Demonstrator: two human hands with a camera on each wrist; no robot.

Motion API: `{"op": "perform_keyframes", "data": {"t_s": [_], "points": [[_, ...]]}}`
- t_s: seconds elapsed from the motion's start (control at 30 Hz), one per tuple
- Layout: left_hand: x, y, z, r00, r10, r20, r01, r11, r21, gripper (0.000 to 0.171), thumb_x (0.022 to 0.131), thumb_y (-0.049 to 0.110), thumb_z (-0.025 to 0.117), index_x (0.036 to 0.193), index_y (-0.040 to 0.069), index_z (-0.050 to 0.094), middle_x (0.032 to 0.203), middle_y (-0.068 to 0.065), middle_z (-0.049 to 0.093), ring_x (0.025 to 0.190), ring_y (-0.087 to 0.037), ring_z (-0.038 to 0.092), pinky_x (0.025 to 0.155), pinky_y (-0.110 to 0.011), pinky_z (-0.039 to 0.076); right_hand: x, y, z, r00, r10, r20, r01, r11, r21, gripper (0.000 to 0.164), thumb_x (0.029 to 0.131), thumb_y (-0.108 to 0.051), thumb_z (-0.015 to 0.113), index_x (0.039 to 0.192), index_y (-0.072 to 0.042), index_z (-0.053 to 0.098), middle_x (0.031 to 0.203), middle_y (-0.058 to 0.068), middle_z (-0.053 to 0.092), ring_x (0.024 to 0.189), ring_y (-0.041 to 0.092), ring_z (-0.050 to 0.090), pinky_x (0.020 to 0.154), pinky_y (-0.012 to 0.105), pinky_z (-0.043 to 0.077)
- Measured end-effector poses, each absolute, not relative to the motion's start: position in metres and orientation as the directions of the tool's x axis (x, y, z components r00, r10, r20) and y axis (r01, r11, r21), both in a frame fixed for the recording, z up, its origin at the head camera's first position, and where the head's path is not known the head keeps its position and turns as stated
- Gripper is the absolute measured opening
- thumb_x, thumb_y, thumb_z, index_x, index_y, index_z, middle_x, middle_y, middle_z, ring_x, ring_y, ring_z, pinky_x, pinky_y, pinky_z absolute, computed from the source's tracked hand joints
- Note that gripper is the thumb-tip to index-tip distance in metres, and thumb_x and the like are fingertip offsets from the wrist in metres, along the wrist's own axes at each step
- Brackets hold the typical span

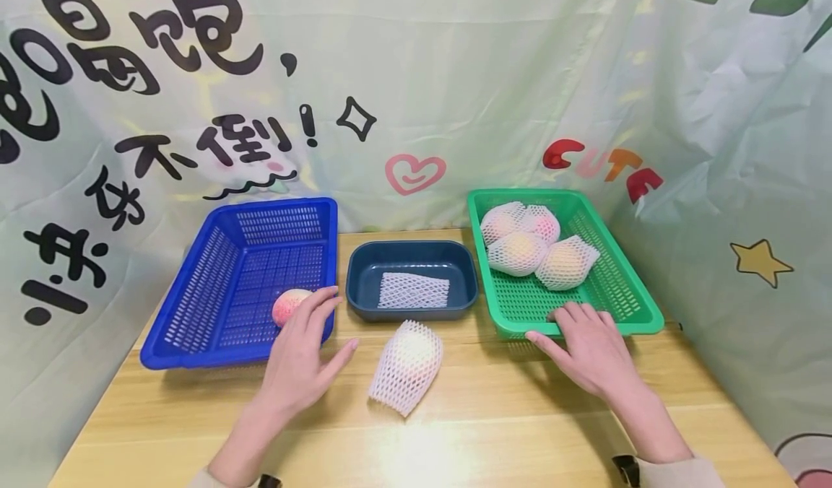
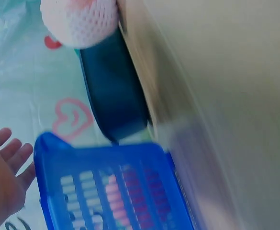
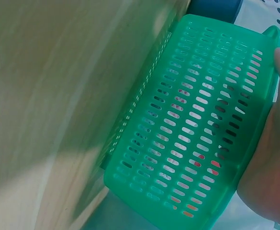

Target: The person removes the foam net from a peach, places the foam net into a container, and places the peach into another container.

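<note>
My left hand (image 1: 302, 362) hovers over the front right corner of the blue basket (image 1: 170, 351), fingers spread and nearly straight, holding nothing. Just beside its fingertips lies a bare pink-and-cream peach (image 1: 289, 306) inside that basket. My right hand (image 1: 588, 347) rests on the front rim of the green basket (image 1: 640, 327); its fingers reach over the rim and the fingertips are hidden, while the thumb lies along the outside. Between the hands, a fruit in a white foam net (image 1: 412, 362) lies on the table.
A dark blue tray (image 1: 357, 307) stands between the baskets, with a flat white foam net (image 1: 414, 291) inside. Several foam-netted fruits (image 1: 518, 252) sit at the back of the green basket. A printed cloth (image 1: 403, 62) hangs behind the wooden table (image 1: 494, 430).
</note>
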State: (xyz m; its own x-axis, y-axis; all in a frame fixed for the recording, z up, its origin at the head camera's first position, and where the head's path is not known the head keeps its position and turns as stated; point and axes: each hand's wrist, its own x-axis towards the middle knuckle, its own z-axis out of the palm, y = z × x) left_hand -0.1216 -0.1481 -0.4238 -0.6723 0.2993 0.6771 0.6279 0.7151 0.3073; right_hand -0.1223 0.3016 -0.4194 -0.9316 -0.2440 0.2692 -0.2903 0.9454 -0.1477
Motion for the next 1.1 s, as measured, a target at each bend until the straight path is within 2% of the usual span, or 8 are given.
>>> {"op": "perform_keyframes", "data": {"t_s": [0.1,0.3,0.37,0.53,0.67,0.97,1.1], "points": [[-0.124,-0.135,-0.424,-0.653,0.343,0.676,0.666,0.684,0.296,0.069,0.103,0.057,0.052,0.145,0.002,0.054,0.153,-0.013,0.05,0.136,-0.033,0.052,0.11,-0.048,0.043,-0.123,0.302,-0.419,-0.935,-0.242,0.26,-0.287,0.946,-0.153,0.057,0.099,-0.059,0.06,0.113,-0.004,0.068,0.11,0.01,0.064,0.104,0.034,0.057,0.084,0.053,0.041],[-0.129,-0.114,-0.428,-0.615,0.471,0.632,0.737,0.628,0.249,0.07,0.103,0.055,0.053,0.15,0.003,0.048,0.154,-0.014,0.049,0.139,-0.031,0.051,0.11,-0.049,0.045,-0.125,0.302,-0.418,-0.939,-0.241,0.245,-0.283,0.946,-0.158,0.059,0.099,-0.06,0.059,0.114,-0.004,0.068,0.11,0.011,0.065,0.105,0.035,0.057,0.084,0.054,0.042],[-0.131,-0.109,-0.429,-0.624,0.516,0.588,0.744,0.623,0.243,0.071,0.104,0.057,0.052,0.152,0.005,0.046,0.154,-0.013,0.048,0.14,-0.03,0.05,0.111,-0.049,0.045,-0.125,0.302,-0.418,-0.939,-0.242,0.243,-0.284,0.946,-0.157,0.059,0.099,-0.06,0.06,0.114,-0.003,0.068,0.109,0.011,0.064,0.104,0.035,0.057,0.084,0.054,0.042],[-0.135,-0.102,-0.434,-0.659,0.633,0.406,0.746,0.618,0.247,0.074,0.1,0.056,0.06,0.156,0.009,0.044,0.158,-0.007,0.044,0.145,-0.025,0.045,0.117,-0.047,0.04,-0.126,0.302,-0.416,-0.937,-0.247,0.246,-0.289,0.945,-0.152,0.059,0.099,-0.06,0.06,0.112,-0.004,0.068,0.107,0.01,0.064,0.103,0.034,0.057,0.082,0.053,0.041],[-0.138,-0.098,-0.44,-0.651,0.703,0.287,0.759,0.604,0.241,0.078,0.098,0.056,0.063,0.158,0.011,0.041,0.162,-0.005,0.041,0.149,-0.023,0.041,0.119,-0.046,0.037,-0.126,0.303,-0.417,-0.938,-0.248,0.243,-0.289,0.946,-0.15,0.059,0.099,-0.06,0.06,0.112,-0.004,0.068,0.108,0.011,0.064,0.103,0.034,0.057,0.082,0.052,0.041],[-0.147,-0.091,-0.448,-0.664,0.734,0.14,0.739,0.616,0.272,0.087,0.092,0.063,0.068,0.162,0.023,0.037,0.165,0.003,0.037,0.149,-0.018,0.04,0.121,-0.043,0.034,-0.125,0.303,-0.417,-0.938,-0.249,0.241,-0.29,0.945,-0.154,0.058,0.099,-0.06,0.06,0.112,-0.004,0.068,0.107,0.01,0.064,0.103,0.034,0.057,0.081,0.051,0.041],[-0.152,-0.088,-0.448,-0.66,0.738,0.138,0.737,0.601,0.31,0.086,0.089,0.057,0.075,0.16,0.023,0.039,0.163,0.003,0.039,0.146,-0.02,0.044,0.116,-0.046,0.041,-0.125,0.303,-0.416,-0.938,-0.248,0.241,-0.29,0.944,-0.156,0.058,0.099,-0.06,0.06,0.112,-0.004,0.068,0.107,0.01,0.064,0.103,0.034,0.058,0.082,0.052,0.041]]}}
